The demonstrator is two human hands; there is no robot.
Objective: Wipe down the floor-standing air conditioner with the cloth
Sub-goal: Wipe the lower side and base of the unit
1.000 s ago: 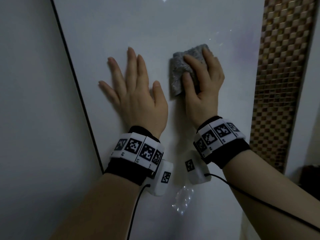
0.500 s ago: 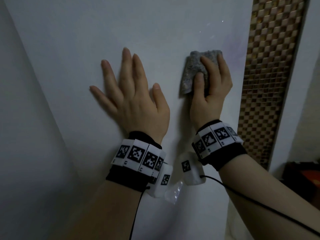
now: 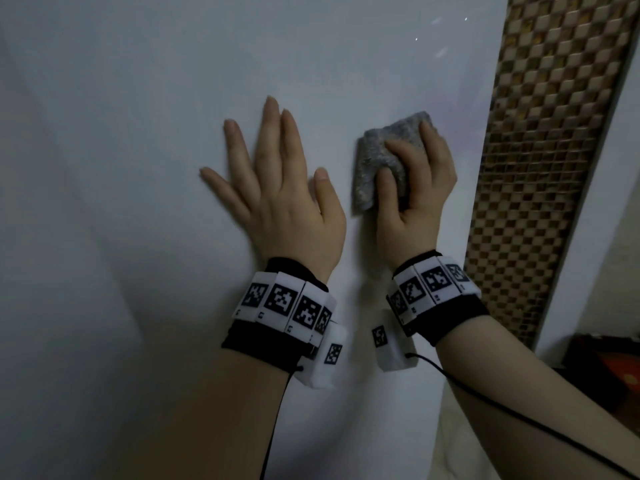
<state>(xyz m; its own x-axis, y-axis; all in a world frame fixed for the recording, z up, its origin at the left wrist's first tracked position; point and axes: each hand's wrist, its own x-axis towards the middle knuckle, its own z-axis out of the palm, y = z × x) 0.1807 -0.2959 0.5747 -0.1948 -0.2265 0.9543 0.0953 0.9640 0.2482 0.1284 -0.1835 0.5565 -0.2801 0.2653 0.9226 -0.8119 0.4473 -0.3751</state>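
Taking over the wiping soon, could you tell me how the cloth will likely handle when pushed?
Probably floppy: the cloth bunches in folds under the right hand. Likely light, as fingers alone pin it to the panel.

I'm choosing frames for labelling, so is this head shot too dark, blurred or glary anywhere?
Head view: dim and bluish overall. The left hand is slightly soft at its fingertips. The cloth under the right hand shows clear texture. Glare is limited to a few small glints high on the air conditioner. The tile strip reads clearly.
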